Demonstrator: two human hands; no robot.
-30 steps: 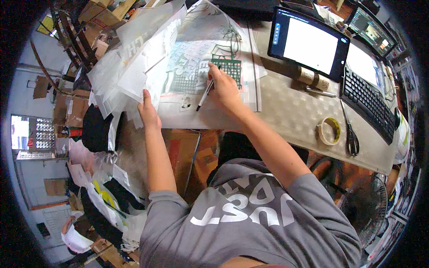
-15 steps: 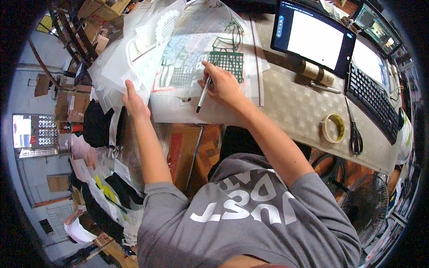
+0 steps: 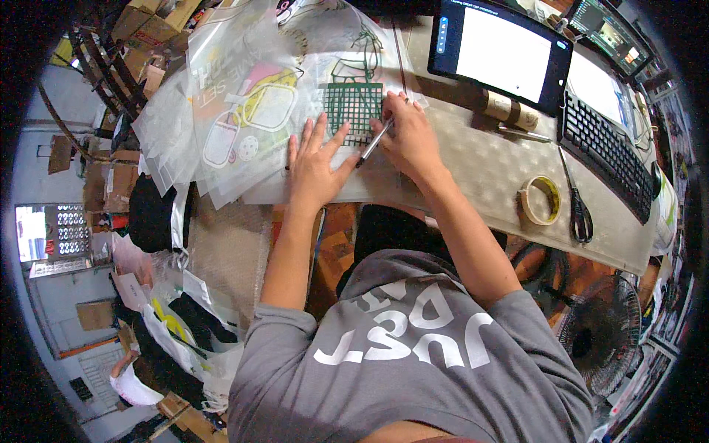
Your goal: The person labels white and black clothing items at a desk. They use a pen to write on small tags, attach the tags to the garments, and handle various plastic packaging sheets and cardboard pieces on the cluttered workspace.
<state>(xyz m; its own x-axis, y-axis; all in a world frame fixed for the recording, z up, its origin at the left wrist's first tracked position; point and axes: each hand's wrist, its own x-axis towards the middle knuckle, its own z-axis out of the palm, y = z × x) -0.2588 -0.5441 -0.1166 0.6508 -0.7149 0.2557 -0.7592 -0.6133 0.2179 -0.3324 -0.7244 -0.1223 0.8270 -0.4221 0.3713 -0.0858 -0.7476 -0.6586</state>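
My left hand [image 3: 317, 166] lies with its fingers spread on the printed translucent sheets, holding nothing. In my closed right hand [image 3: 410, 140] is a slim pen [image 3: 371, 148], its dark end pointing down toward my left thumb. The fingertips of that hand touch the right side of a sheet printed with a green grid [image 3: 354, 100]. To the left of my left hand, a loose stack of translucent film sheets [image 3: 173, 133] fans out. Paddle-shaped prints in yellow and pink [image 3: 269, 103] show on the stack.
A tablet [image 3: 506, 55] stands at the back right, a cardboard roll [image 3: 511, 111] before it. A black keyboard [image 3: 607, 155], a tape roll [image 3: 540, 201] and black-handled scissors [image 3: 581, 218] lie right. Cartons [image 3: 122, 181] crowd the left; a fan [image 3: 600, 336] stands below right.
My left hand has let go of the sheets at the left and moved right, flat beside the green grid. My right hand, still with the pen, has shifted right. Paddle prints now show at the left.
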